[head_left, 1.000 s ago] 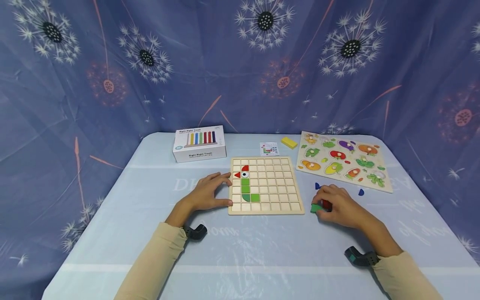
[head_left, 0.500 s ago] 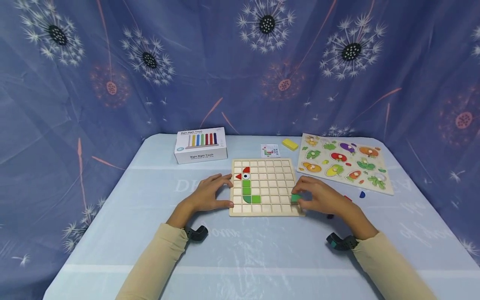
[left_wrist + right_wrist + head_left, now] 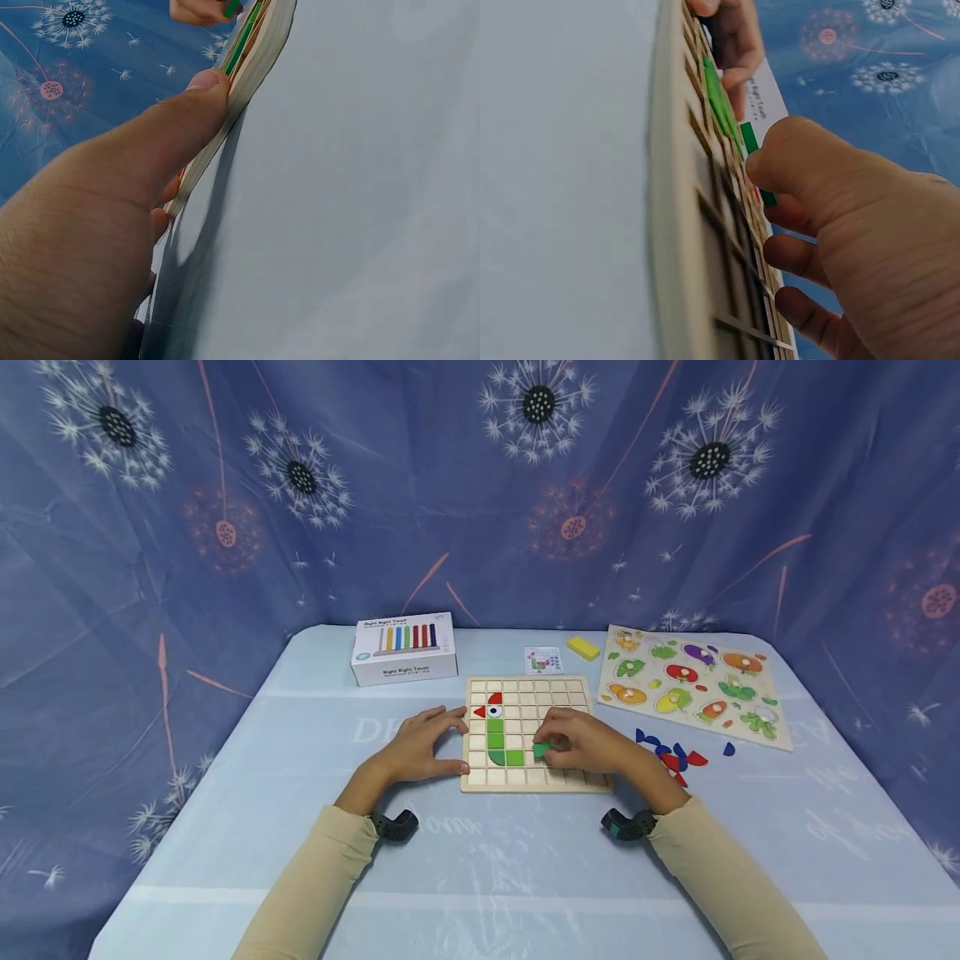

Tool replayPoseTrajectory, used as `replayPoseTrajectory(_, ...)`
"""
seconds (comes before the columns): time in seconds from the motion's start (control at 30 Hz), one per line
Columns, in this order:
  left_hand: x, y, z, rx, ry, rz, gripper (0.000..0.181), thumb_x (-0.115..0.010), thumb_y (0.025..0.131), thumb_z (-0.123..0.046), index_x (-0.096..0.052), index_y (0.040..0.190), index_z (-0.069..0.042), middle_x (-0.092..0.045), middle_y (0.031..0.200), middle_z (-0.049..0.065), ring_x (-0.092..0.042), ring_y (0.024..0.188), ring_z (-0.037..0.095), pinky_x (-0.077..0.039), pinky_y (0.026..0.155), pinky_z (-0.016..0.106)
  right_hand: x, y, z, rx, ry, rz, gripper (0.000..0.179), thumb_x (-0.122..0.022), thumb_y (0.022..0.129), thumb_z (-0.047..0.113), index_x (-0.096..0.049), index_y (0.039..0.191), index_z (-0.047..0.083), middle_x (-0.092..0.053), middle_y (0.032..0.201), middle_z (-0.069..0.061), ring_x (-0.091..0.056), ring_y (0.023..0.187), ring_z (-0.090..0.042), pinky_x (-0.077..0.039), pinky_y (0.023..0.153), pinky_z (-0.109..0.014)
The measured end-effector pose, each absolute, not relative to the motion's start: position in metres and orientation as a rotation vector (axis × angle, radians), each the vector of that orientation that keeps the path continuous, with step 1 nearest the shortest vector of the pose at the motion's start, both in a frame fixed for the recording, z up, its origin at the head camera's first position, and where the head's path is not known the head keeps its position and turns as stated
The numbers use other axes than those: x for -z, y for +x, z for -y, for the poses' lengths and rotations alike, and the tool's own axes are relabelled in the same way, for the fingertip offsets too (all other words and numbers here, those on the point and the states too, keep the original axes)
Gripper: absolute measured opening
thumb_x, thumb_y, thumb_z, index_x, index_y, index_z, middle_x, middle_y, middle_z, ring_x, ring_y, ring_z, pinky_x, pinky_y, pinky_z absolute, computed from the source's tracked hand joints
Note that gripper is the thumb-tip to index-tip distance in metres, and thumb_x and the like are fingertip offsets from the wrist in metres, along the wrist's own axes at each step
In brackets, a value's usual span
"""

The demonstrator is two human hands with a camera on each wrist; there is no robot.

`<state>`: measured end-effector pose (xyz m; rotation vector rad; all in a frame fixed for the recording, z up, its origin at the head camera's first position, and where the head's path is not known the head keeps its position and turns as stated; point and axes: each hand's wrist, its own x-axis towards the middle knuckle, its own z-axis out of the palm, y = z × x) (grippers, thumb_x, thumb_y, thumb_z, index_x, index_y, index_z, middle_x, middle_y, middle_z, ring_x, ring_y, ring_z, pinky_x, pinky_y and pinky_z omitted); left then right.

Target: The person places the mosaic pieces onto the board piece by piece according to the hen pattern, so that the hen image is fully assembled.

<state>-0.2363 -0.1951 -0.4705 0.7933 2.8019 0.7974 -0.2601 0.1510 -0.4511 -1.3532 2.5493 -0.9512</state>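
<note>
A wooden grid board (image 3: pixel 528 782) lies flat in the head view. My left hand (image 3: pixel 422 745) rests at its left side, thumb and fingertips spread along the edge. Over the board, my right hand (image 3: pixel 581 742) pinches a green tile (image 3: pixel 542 750) between thumb and fingers. In the right wrist view that green tile (image 3: pixel 749 139) is held tilted above the grid. Set in the cells are a red quarter-round piece (image 3: pixel 495 698), a red triangle (image 3: pixel 480 712), an eye tile (image 3: pixel 494 712), several green square tiles (image 3: pixel 496 740) and a darker green quarter-round piece (image 3: pixel 497 757).
Loose blue (image 3: pixel 652 741) and red pieces (image 3: pixel 697 758) lie right of the board. Behind are a picture card (image 3: pixel 543 660), a yellow block (image 3: pixel 583 648) and a white box (image 3: pixel 405 674). A vegetable puzzle board (image 3: pixel 652 694) lies back right.
My right hand has picked the green tile up from beside the loose pieces and carried it left over the board. The left hand stays at the board's edge.
</note>
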Motion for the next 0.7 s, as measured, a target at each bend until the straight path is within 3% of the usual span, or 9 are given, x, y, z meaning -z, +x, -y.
replayPoseTrajectory(0.7,0.4669,-0.2353,0.1930,-0.788,0.771,-2.801,0.057,-0.076,0.081,-0.061,-0.054,0.125,-0.031,-0.032,0.163,-0.006,-0.018,0.151,0.031,-0.017,0.115,0.058,0.4563,-0.2547,-0.1397,0.883,-1.211,-2.605,0.020,-0.076,0.086,0.010,-0.073,0.102,0.022,-0.060,0.099,0.010,-0.054,0.089,-0.011,-0.048,0.081,-0.030)
